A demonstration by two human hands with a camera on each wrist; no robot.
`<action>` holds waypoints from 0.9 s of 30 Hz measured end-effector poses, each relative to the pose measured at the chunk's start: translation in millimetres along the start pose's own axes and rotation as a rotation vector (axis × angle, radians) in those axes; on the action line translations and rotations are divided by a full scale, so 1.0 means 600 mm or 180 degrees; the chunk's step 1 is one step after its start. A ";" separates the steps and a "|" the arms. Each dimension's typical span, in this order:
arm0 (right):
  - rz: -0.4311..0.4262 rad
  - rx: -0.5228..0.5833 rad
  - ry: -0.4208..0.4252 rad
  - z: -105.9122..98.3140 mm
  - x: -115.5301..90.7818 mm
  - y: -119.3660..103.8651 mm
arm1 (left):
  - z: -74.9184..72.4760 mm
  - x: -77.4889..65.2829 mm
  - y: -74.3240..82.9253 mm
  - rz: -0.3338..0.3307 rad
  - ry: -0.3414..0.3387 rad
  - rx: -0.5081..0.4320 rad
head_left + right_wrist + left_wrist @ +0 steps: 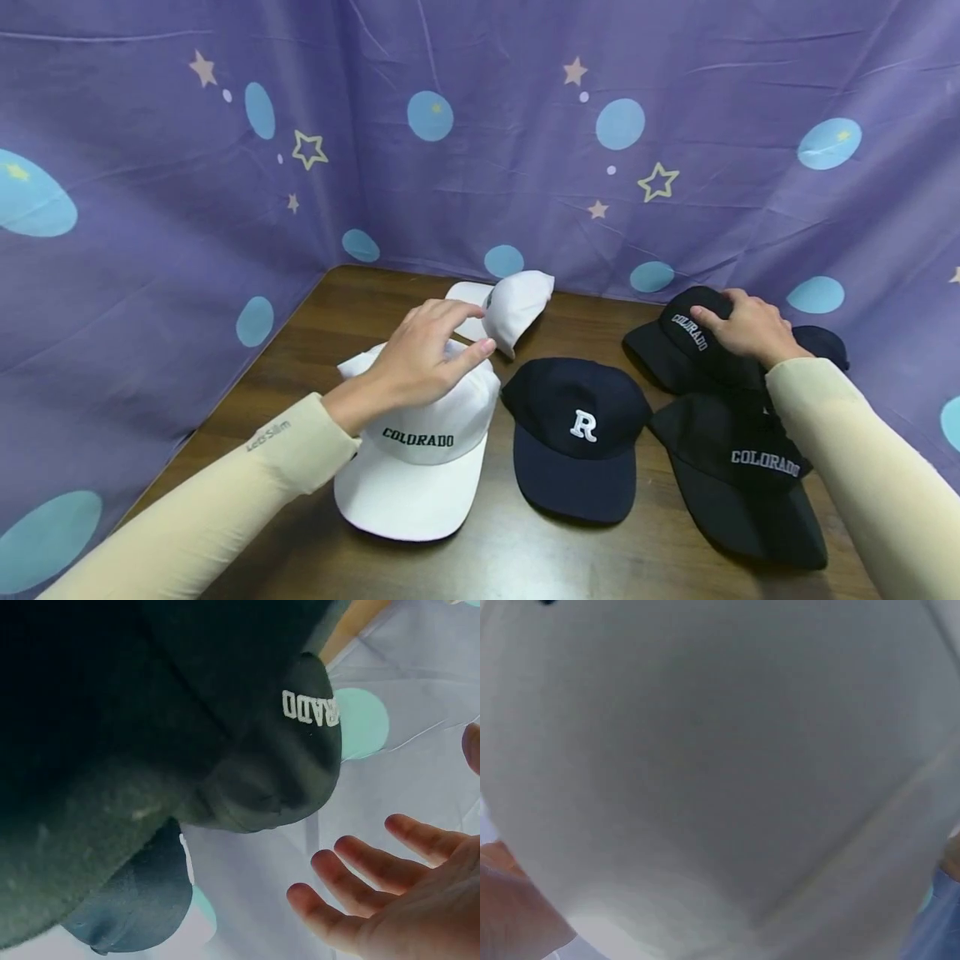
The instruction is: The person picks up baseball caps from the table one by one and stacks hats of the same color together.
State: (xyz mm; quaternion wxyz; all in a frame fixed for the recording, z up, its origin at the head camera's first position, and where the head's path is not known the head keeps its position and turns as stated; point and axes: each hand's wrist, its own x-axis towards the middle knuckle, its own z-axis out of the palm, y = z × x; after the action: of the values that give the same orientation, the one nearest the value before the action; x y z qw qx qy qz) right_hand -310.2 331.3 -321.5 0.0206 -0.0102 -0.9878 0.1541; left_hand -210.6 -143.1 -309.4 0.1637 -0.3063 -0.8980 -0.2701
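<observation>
My left hand (420, 358) hovers over the crown of a white baseball cap (427, 479) marked COLORADO, its thumb and fingers spread with nothing held. White cloth fills most of the left wrist view, with a bit of the left hand (517, 911) at lower left. At the back right, my right hand (753, 329) is over a black COLORADO cap (686, 354). In the right wrist view its fingers (352, 881) are extended and spread, apart from the black cap (277, 772). Between the hands lies a navy cap (577, 467) with a white R.
A second white cap (517, 308) lies tipped at the back of the wooden table (517, 554). Another black COLORADO cap (750, 508) sits front right, below the right forearm. One more dark cap (821, 343) shows partly behind the right wrist. Purple curtains (487, 192) hang behind and at left.
</observation>
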 end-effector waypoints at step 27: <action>0.0291 0.0061 -0.0218 -0.002 0.025 0.038 | 0.049 0.005 0.064 0.0140 -0.0370 0.0129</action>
State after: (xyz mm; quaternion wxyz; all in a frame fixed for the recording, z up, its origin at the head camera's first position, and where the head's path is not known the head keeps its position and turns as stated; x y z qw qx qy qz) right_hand -324.8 353.5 -326.9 -0.0202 -0.0498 -0.9849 0.1646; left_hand -192.2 -98.7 -316.6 0.1233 -0.3377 -0.9043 -0.2301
